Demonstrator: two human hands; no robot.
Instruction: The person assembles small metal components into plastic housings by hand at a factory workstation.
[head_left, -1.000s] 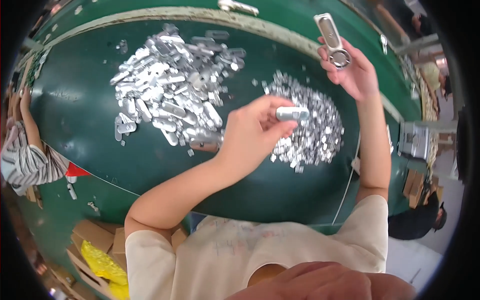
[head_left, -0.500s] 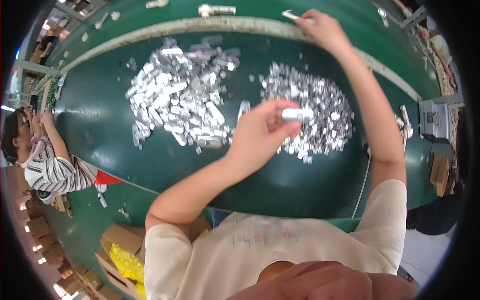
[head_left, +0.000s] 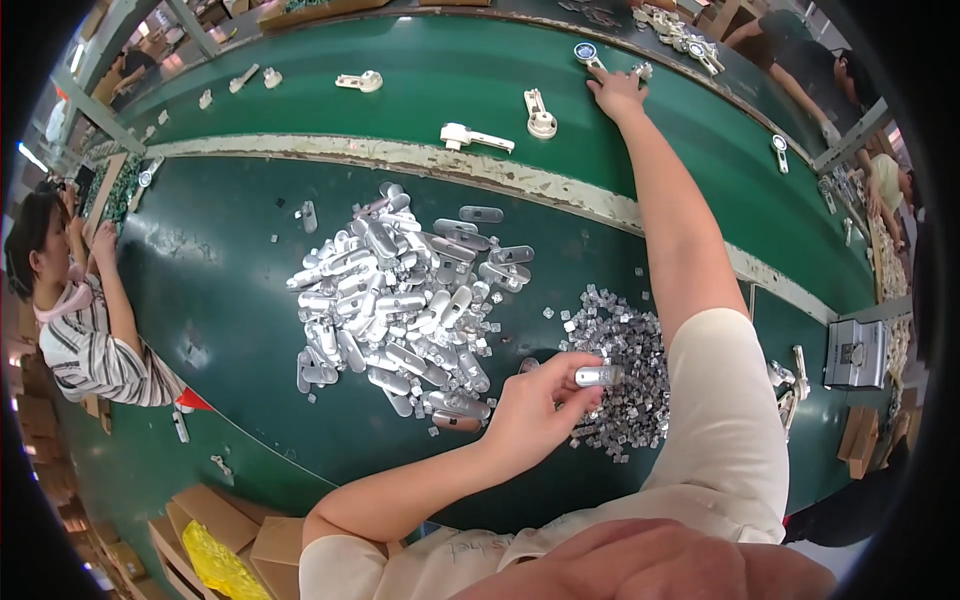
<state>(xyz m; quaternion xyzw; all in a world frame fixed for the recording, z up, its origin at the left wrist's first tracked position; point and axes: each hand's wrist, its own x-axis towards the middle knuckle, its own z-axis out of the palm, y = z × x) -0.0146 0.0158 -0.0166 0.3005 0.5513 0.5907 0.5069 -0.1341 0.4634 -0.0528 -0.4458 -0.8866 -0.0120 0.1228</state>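
Note:
My left hand (head_left: 540,412) is closed, pinching a small silver rounded casing piece (head_left: 597,376) between thumb and fingers. It hovers above the right edge of a pile of silver oval casings (head_left: 375,300) and over a heap of tiny shiny square pieces (head_left: 625,425). My right arm stretches far forward, and my right hand (head_left: 619,93) lies over the green belt with its fingers spread. Close to its fingertips are a white handled part with a round dark-ringed head (head_left: 586,53) and a smaller pale part (head_left: 642,70); whether the fingers touch them I cannot tell.
A worn white rail (head_left: 400,150) divides my dark green table from the belt. More white handled parts (head_left: 540,115) lie along the belt. A co-worker in a striped top (head_left: 85,340) works at left. A metal box (head_left: 855,353) stands at right; cartons (head_left: 280,550) sit at lower left.
The view has tilted up, showing more of the belt. My right hand, earlier at a white part near the rail, now reaches farther across the belt, fingers spread. My left hand keeps the silver casing.

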